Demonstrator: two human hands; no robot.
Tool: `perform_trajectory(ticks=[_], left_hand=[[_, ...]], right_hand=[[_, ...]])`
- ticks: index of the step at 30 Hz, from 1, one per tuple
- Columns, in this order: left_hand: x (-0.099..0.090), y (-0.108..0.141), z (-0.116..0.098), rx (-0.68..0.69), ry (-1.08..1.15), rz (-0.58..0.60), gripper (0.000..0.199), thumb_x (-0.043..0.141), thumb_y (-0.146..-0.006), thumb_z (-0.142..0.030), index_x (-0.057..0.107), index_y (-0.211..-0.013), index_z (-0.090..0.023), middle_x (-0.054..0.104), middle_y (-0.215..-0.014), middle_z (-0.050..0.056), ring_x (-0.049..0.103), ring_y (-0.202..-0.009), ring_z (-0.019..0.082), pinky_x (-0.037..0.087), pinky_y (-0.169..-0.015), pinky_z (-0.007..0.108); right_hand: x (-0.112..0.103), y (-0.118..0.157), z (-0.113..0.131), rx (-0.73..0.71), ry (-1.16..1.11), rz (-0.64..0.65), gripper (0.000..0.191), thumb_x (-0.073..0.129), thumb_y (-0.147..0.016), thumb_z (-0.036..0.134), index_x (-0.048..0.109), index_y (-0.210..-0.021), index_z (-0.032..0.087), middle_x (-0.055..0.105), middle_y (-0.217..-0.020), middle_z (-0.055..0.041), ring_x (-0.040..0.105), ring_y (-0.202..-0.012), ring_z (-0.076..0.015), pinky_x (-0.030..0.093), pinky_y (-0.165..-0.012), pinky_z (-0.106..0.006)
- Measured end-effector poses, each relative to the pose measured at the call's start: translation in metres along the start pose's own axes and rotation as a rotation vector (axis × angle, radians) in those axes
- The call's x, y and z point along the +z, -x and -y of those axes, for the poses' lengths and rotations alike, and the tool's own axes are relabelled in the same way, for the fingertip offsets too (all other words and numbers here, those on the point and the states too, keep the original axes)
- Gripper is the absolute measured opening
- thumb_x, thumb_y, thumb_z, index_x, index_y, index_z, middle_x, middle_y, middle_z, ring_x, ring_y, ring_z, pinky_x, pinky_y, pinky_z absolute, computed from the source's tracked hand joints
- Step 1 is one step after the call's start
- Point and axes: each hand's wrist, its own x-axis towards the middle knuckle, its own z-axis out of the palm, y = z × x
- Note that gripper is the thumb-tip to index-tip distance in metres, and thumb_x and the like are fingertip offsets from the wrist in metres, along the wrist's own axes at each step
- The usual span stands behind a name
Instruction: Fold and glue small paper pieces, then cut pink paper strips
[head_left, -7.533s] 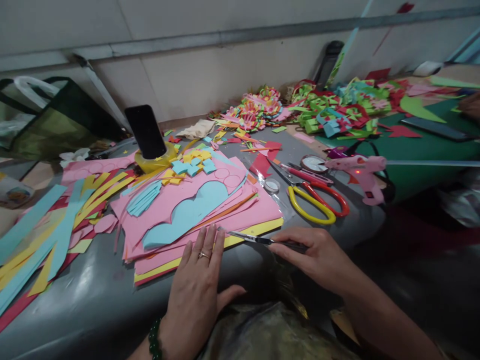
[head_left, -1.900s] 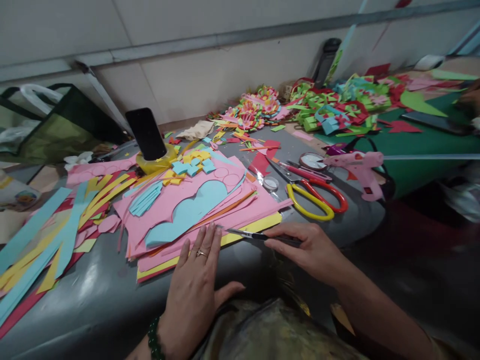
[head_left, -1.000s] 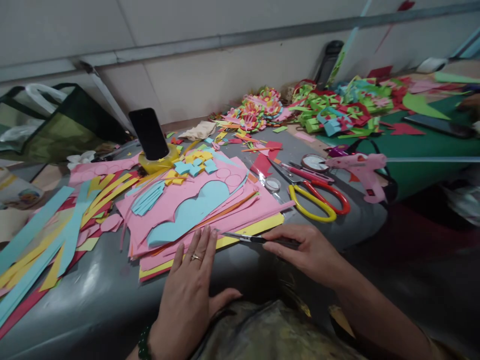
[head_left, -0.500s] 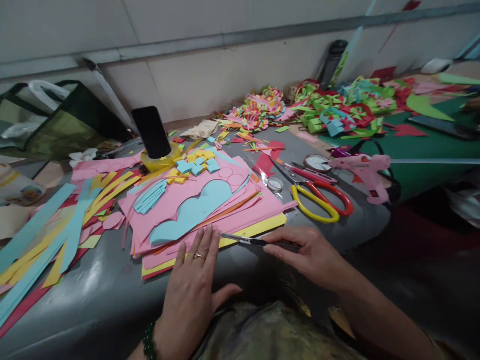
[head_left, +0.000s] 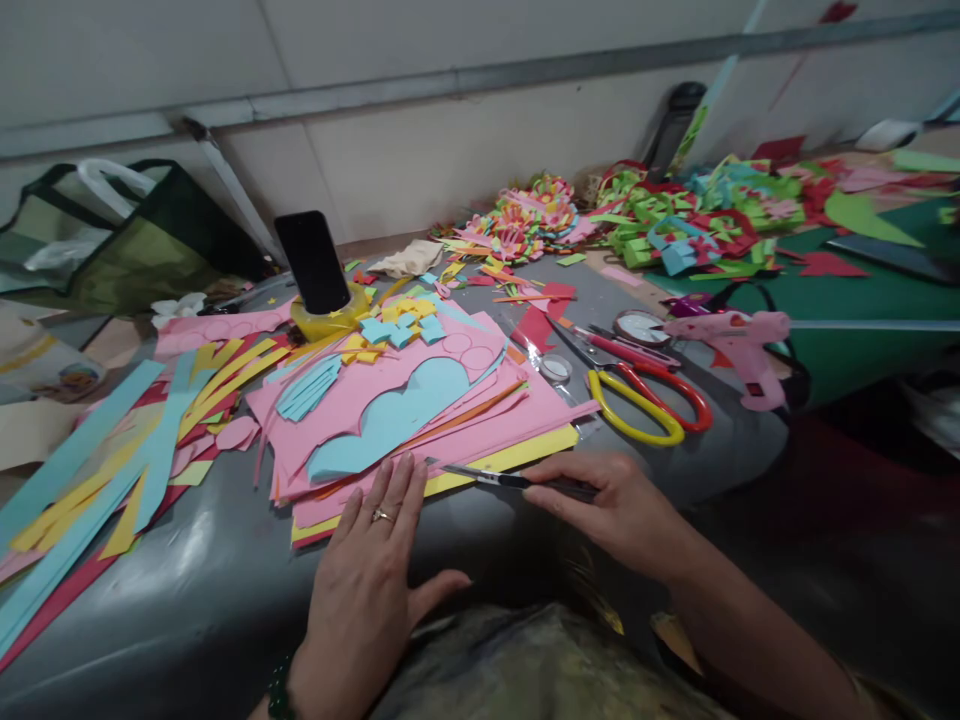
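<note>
My left hand (head_left: 375, 560) lies flat with its fingers stretched over the front edge of a stack of coloured paper (head_left: 480, 440). A ring is on one finger and a green bead bracelet circles the wrist. Between the fingers and thumb of my right hand (head_left: 600, 495) is a slim utility knife (head_left: 502, 480), its blade pointing left over the yellow paper (head_left: 540, 450) near the left fingertips. Whether the blade touches the paper I cannot tell. On top of the stack rests a scallop-edged blue paper piece (head_left: 397, 415).
Scissors (head_left: 637, 405) with yellow and red handles and a pink glue gun (head_left: 742, 340) lie to the right. A phone (head_left: 313, 262) leans on a yellow tape roll (head_left: 326, 318). Paper strips (head_left: 154, 450) spread at left; curled paper pieces (head_left: 525, 222) heap up by the wall.
My left hand has slid a little to the left along the paper's edge. The knife stays in my right hand, almost in place, and the whole view has shifted slightly.
</note>
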Motion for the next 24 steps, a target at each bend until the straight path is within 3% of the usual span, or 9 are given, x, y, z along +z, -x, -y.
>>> perform_trajectory(ticks=[16, 24], left_hand=[[-0.0026, -0.0037, -0.0068, -0.027, 0.004, 0.017, 0.085, 0.061, -0.074, -0.058, 0.035, -0.141, -0.013, 0.040, -0.145, 0.012, 0.039, -0.132, 0.030, 0.040, -0.101, 0.049], [-0.0037, -0.0028, -0.0076, -0.059, 0.022, 0.021, 0.086, 0.062, -0.073, -0.058, 0.034, -0.141, -0.013, 0.035, -0.147, 0.020, 0.036, -0.134, 0.031, 0.041, -0.100, 0.049]], right_hand=[[-0.0041, 0.0022, 0.0029, -0.007, 0.012, 0.029, 0.017, 0.062, -0.082, 0.033, 0.072, -0.090, 0.021, 0.074, -0.086, -0.0022, 0.067, -0.078, -0.0182, 0.050, -0.068, -0.026], [0.0050, -0.0025, 0.0103, -0.036, 0.017, 0.034, 0.016, 0.062, -0.083, 0.032, 0.071, -0.088, 0.020, 0.073, -0.083, -0.0015, 0.066, -0.075, -0.0165, 0.048, -0.067, -0.024]])
